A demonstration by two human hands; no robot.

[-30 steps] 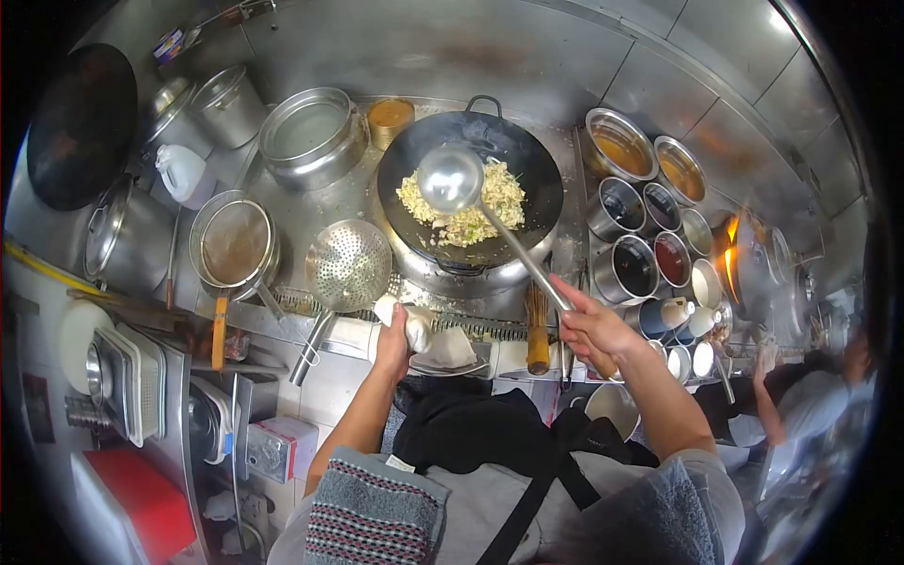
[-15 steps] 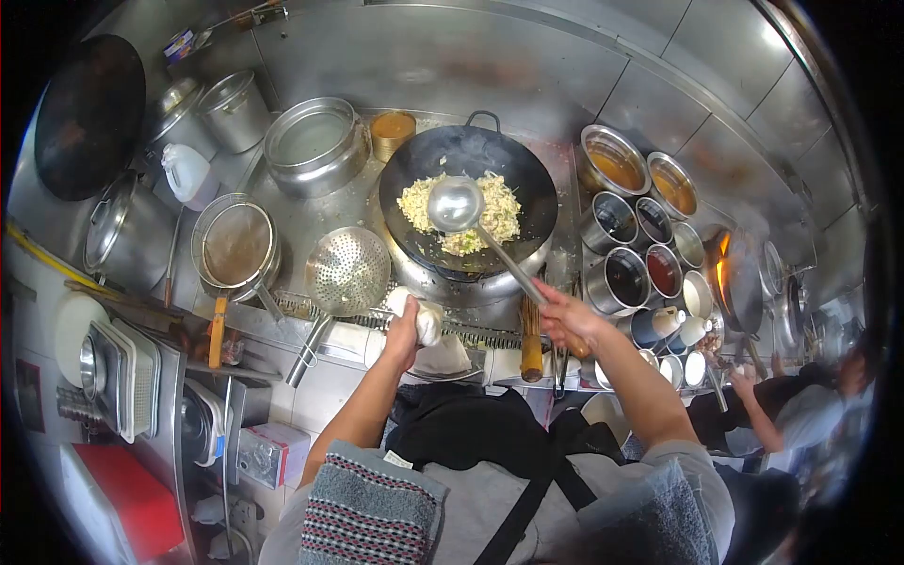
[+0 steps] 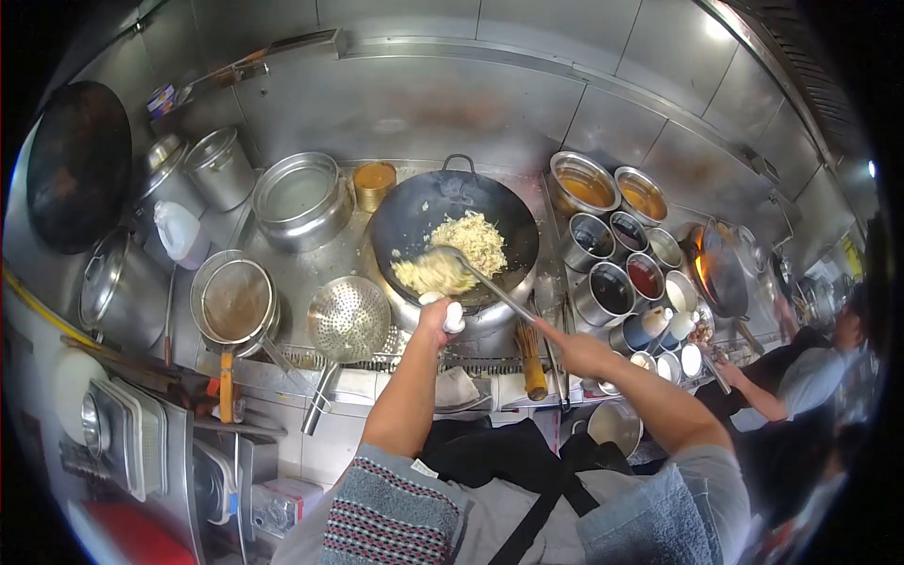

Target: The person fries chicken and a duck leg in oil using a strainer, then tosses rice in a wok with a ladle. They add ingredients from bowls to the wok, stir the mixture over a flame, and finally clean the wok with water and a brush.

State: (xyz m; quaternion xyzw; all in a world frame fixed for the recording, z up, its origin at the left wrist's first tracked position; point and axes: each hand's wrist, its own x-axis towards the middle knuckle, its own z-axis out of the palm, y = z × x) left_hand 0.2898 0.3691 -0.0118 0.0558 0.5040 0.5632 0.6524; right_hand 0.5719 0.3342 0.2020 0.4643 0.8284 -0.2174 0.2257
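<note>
A black wok sits on the burner with pale fried food in it. My right hand grips the long handle of a metal ladle, whose bowl is tilted down among the food at the wok's near left. Some food there is blurred by motion. My left hand is closed on a white cloth at the wok's near edge. A perforated skimmer rests just left of this hand.
A strainer and lidless pot stand left. Sauce containers are grouped right, near a bamboo brush. Farther right, a person works near another wok with flames. A tin is behind.
My left hand has moved with the cloth to the wok's near edge. The ladle has turned and dipped lower left, and part of the food has shifted toward me. The view has tilted up.
</note>
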